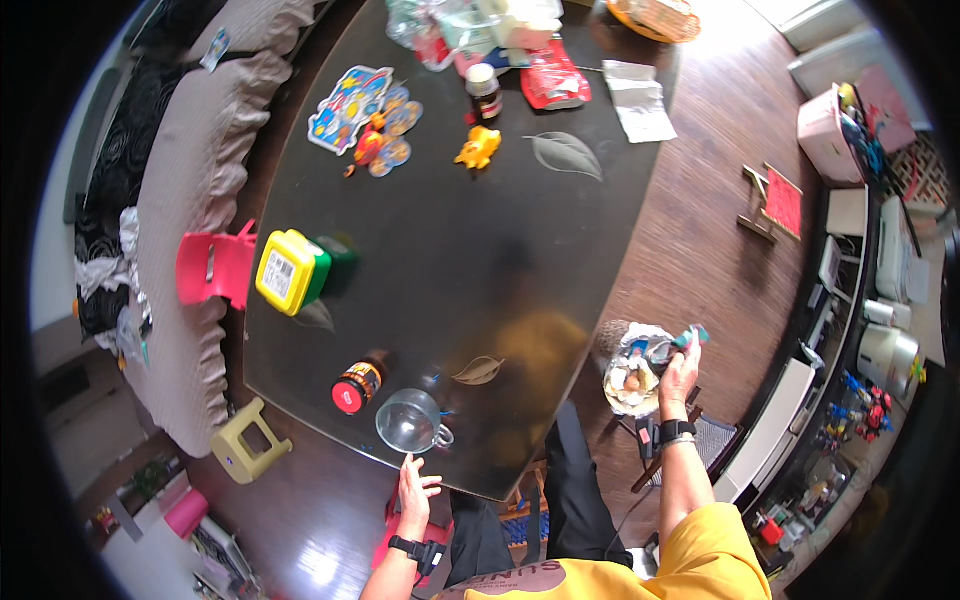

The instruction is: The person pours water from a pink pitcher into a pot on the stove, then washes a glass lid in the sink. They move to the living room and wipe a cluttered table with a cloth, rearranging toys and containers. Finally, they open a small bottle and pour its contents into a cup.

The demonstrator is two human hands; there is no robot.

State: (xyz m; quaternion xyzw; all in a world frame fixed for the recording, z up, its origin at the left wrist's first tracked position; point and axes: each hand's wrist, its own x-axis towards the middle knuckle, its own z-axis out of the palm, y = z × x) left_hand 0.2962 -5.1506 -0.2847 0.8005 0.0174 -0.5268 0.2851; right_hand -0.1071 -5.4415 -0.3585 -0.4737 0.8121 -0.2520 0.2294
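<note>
My left hand (417, 487) is at the near edge of the dark table (450, 247), fingers apart and holding nothing, just below a clear glass mug (409, 421). Beside the mug, a jar with a red lid (358, 387) lies or leans on the tabletop; which of the two I cannot tell. Small blue bits lie near the mug. Off the table's right side, my right hand (681, 375) holds a small crumpled teal and dark wrapper (688, 339) over the rim of a lined waste bin (637, 375) that holds rubbish.
A yellow and green box (291, 271) stands at the table's left edge. Farther back are an orange toy (478, 148), a brown bottle (484, 91), a red packet (555, 79), white paper (640, 101) and a sticker sheet (349, 109). A yellow stool (251, 442) stands left.
</note>
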